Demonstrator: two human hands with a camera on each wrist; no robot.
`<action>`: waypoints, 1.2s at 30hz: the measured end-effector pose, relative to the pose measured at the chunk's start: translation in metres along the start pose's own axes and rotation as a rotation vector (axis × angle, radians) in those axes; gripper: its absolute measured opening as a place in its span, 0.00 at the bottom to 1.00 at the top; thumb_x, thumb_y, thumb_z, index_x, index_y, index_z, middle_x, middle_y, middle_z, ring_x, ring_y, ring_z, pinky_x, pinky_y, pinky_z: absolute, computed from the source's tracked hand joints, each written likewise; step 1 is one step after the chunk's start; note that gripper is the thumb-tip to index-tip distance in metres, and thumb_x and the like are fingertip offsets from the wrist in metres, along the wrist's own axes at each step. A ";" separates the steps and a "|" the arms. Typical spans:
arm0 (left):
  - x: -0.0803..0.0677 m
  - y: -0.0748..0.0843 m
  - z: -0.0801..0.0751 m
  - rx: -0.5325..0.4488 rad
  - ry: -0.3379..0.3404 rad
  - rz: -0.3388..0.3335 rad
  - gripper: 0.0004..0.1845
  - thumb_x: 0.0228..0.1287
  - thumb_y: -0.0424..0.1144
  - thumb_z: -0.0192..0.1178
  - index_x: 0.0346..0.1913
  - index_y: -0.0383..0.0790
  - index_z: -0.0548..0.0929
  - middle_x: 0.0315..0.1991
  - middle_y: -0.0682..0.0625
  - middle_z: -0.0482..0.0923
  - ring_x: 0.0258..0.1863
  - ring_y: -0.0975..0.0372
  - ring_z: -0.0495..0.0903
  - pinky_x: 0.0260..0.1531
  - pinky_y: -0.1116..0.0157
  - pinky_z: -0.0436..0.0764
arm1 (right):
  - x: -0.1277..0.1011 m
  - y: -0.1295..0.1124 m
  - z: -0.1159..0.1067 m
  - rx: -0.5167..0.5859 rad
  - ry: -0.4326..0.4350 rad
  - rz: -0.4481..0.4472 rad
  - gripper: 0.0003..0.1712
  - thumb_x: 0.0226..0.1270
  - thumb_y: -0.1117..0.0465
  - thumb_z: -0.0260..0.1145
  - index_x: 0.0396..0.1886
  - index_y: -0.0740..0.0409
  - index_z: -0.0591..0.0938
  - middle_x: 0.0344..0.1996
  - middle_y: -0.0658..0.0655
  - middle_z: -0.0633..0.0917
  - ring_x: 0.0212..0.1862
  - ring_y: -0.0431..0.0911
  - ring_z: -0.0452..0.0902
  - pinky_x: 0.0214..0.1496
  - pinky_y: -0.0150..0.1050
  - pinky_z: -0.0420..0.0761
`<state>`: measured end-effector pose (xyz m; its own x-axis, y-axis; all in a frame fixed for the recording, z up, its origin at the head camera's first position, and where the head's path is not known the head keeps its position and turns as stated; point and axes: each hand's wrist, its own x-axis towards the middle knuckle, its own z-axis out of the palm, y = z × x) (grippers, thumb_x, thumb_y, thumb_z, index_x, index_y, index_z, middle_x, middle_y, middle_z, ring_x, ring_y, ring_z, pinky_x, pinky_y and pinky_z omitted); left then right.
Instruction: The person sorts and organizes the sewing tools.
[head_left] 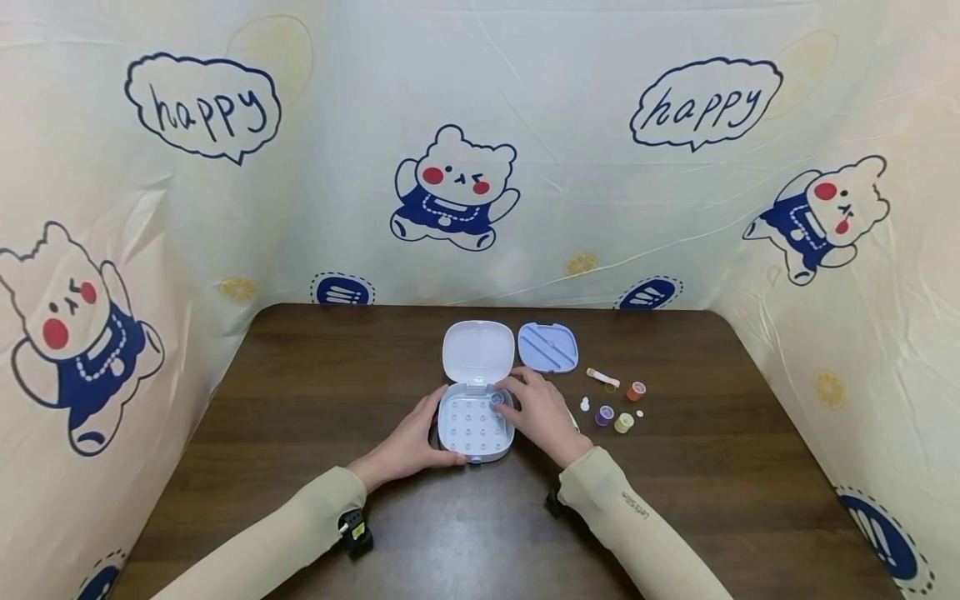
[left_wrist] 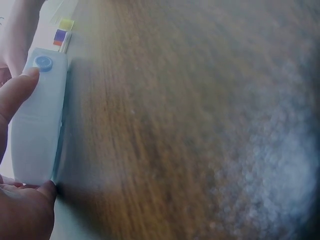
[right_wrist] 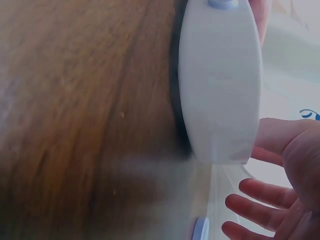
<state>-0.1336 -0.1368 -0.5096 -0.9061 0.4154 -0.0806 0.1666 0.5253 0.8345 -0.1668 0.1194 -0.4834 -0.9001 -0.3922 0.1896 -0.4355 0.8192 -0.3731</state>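
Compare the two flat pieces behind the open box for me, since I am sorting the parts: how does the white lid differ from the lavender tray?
The white lid is hinged to the box that the hands hold; the lavender tray lies loose on the table to its right. The white lid is plain inside, while the lavender tray shows diagonal ridges. The white lid looks slightly larger. Both are rounded rectangles.

A dark brown wooden surface (head_left: 315, 417) holds a white open box (head_left: 476, 421), a purple tray (head_left: 548, 347), and little colored spools (head_left: 619, 408).
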 end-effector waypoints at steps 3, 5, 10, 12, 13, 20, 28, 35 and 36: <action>0.000 0.000 0.000 -0.004 0.002 -0.009 0.67 0.50 0.54 0.83 0.84 0.36 0.49 0.80 0.35 0.54 0.78 0.46 0.59 0.74 0.45 0.62 | -0.003 0.003 -0.002 0.010 0.015 0.017 0.18 0.68 0.53 0.76 0.55 0.51 0.88 0.55 0.57 0.84 0.55 0.52 0.81 0.56 0.54 0.82; 0.000 0.000 0.001 -0.008 0.003 -0.014 0.67 0.50 0.55 0.83 0.84 0.36 0.49 0.80 0.35 0.54 0.78 0.46 0.59 0.74 0.45 0.62 | -0.005 0.006 -0.005 0.015 0.027 0.029 0.18 0.68 0.53 0.76 0.55 0.51 0.88 0.53 0.56 0.85 0.53 0.51 0.81 0.55 0.53 0.82; -0.001 0.000 0.001 -0.006 0.007 -0.019 0.68 0.49 0.55 0.83 0.84 0.36 0.49 0.81 0.36 0.54 0.79 0.46 0.58 0.75 0.45 0.61 | -0.013 0.013 -0.013 0.009 0.038 0.054 0.18 0.68 0.53 0.76 0.56 0.51 0.87 0.51 0.54 0.86 0.53 0.51 0.81 0.55 0.52 0.82; -0.001 0.000 0.001 -0.001 0.012 -0.016 0.68 0.49 0.54 0.84 0.83 0.36 0.49 0.80 0.36 0.54 0.79 0.46 0.58 0.75 0.45 0.61 | -0.016 0.017 -0.016 0.008 0.048 0.051 0.19 0.68 0.53 0.76 0.56 0.52 0.88 0.50 0.54 0.86 0.53 0.51 0.81 0.55 0.52 0.82; -0.002 -0.001 0.001 0.001 0.014 -0.015 0.68 0.49 0.54 0.84 0.83 0.36 0.49 0.80 0.36 0.54 0.78 0.46 0.58 0.75 0.45 0.62 | -0.017 0.019 -0.018 0.009 0.053 0.050 0.19 0.68 0.54 0.76 0.55 0.52 0.88 0.50 0.54 0.87 0.54 0.52 0.81 0.55 0.52 0.82; -0.001 -0.002 0.001 0.000 0.014 -0.006 0.68 0.48 0.54 0.84 0.83 0.36 0.50 0.80 0.36 0.55 0.78 0.46 0.59 0.75 0.46 0.62 | -0.024 0.032 -0.026 -0.024 0.099 0.048 0.19 0.66 0.54 0.77 0.54 0.55 0.89 0.51 0.56 0.88 0.56 0.55 0.80 0.58 0.55 0.80; -0.001 -0.002 0.001 -0.005 0.016 -0.009 0.68 0.48 0.54 0.84 0.83 0.35 0.50 0.80 0.36 0.55 0.78 0.46 0.59 0.75 0.46 0.62 | -0.034 0.046 -0.039 -0.006 0.177 0.020 0.17 0.64 0.57 0.79 0.50 0.58 0.89 0.47 0.58 0.89 0.51 0.56 0.83 0.61 0.57 0.79; -0.001 -0.002 0.001 -0.005 0.015 -0.006 0.68 0.49 0.54 0.84 0.83 0.35 0.50 0.80 0.36 0.55 0.78 0.47 0.59 0.75 0.46 0.62 | -0.045 0.059 -0.050 -0.012 0.198 0.037 0.18 0.63 0.59 0.79 0.51 0.59 0.90 0.46 0.58 0.89 0.52 0.57 0.82 0.56 0.56 0.81; -0.001 -0.002 0.001 -0.005 0.015 -0.008 0.68 0.49 0.54 0.84 0.83 0.35 0.50 0.80 0.36 0.55 0.78 0.47 0.59 0.75 0.46 0.62 | -0.046 0.060 -0.051 -0.011 0.201 0.045 0.18 0.63 0.59 0.79 0.51 0.59 0.90 0.46 0.58 0.89 0.53 0.57 0.81 0.56 0.56 0.81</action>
<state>-0.1326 -0.1370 -0.5118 -0.9130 0.4001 -0.0792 0.1573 0.5246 0.8367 -0.1510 0.2084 -0.4685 -0.8985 -0.2642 0.3507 -0.3934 0.8391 -0.3756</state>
